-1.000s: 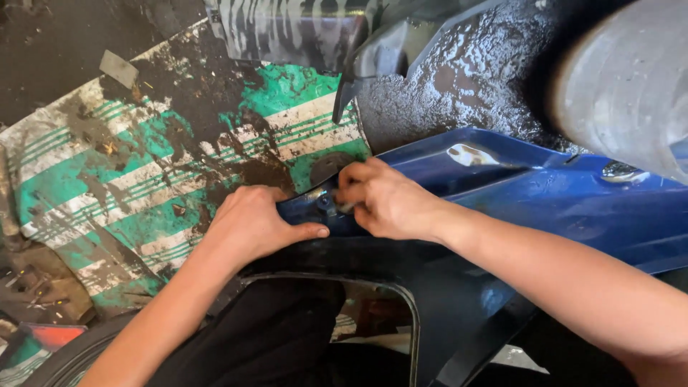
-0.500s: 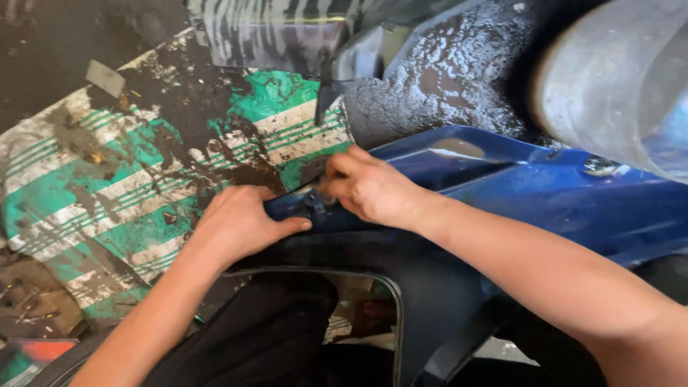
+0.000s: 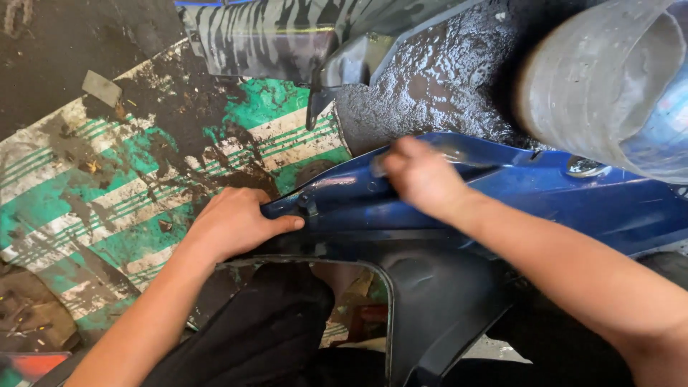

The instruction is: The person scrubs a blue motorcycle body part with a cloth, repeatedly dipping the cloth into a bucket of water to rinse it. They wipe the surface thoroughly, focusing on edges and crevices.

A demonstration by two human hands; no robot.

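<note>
A glossy blue body panel (image 3: 516, 190) of a motorbike runs across the middle, joined to a black plastic panel (image 3: 430, 301) below it. My left hand (image 3: 233, 223) grips the panel's left tip, thumb lying along the edge beside a small fastener (image 3: 309, 204). My right hand (image 3: 424, 178) is blurred above the blue panel, fingers curled, apparently pinching a small grey item that I cannot make out.
A green and white striped mat (image 3: 107, 208), smeared with black grease, covers the floor at left. A grey exhaust pipe (image 3: 609, 79) sits at the top right. A striped panel (image 3: 287, 32) hangs at the top. Dirty rough metal (image 3: 444, 79) lies behind the blue panel.
My right hand has lifted off the fastener at the panel's left tip and moved right and up. My left hand has stayed gripping the tip.
</note>
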